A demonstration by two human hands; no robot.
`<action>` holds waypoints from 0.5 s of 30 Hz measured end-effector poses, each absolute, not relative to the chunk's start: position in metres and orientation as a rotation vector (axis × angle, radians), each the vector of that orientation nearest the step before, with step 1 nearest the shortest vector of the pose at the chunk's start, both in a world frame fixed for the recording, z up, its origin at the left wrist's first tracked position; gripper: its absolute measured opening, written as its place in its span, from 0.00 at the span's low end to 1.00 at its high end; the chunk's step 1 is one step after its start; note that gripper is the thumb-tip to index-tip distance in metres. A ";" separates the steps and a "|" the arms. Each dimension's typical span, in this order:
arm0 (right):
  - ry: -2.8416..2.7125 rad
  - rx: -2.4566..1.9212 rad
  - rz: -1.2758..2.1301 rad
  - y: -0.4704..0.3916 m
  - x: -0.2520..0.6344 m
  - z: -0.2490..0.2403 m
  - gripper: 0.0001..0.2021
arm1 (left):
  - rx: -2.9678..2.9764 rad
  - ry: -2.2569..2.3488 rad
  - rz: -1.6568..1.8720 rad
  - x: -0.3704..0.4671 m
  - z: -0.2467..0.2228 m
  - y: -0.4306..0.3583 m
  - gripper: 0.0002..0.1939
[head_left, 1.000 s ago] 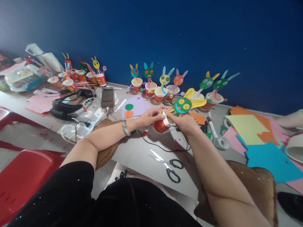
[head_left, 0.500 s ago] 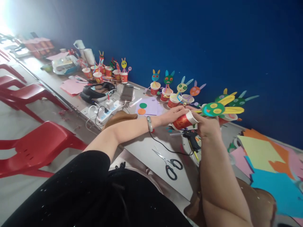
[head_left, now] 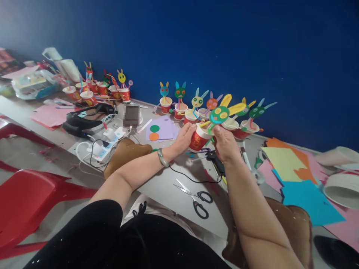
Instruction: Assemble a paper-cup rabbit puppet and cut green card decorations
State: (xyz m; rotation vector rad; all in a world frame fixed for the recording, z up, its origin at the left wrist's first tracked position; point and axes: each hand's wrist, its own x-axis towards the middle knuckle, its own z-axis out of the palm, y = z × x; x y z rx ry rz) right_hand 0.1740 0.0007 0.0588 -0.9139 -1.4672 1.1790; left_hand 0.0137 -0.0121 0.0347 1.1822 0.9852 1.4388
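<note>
Between my hands a red paper cup [head_left: 198,139] with a white rim is held slightly tilted above the table. From it rises a rabbit head [head_left: 219,115] of green paper, with yellow eyes, a blue mouth and long yellow ears. My left hand [head_left: 183,141] is closed round the cup's left side. At the right side my right hand [head_left: 225,145] is closed, thumb up, at a green pipe cleaner [head_left: 210,129] below the head; its curled fingers are partly hidden. Under my right hand lies a black glue gun [head_left: 215,161]. Nearer me are open scissors [head_left: 193,196] with black handles.
Several finished cup rabbits [head_left: 181,106] stand along the blue wall. Purple paper [head_left: 167,127] with two paper circles lies left, near a power strip [head_left: 112,144] and a black headset [head_left: 81,121]. Coloured sheets [head_left: 308,198] cover the right side. A red chair [head_left: 36,201] stands left.
The view has turned to the right. The cup has come more upright, and the rabbit head's ears now point up and right. Both hands stay on the cup figure.
</note>
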 end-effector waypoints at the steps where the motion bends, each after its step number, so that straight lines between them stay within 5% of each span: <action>1: -1.489 -0.919 1.156 0.000 0.174 0.058 0.33 | 1.168 1.003 1.466 0.014 0.034 -0.011 0.20; 15: -1.352 -1.063 1.150 -0.006 0.177 0.067 0.20 | 1.304 0.946 1.458 0.025 0.017 -0.017 0.25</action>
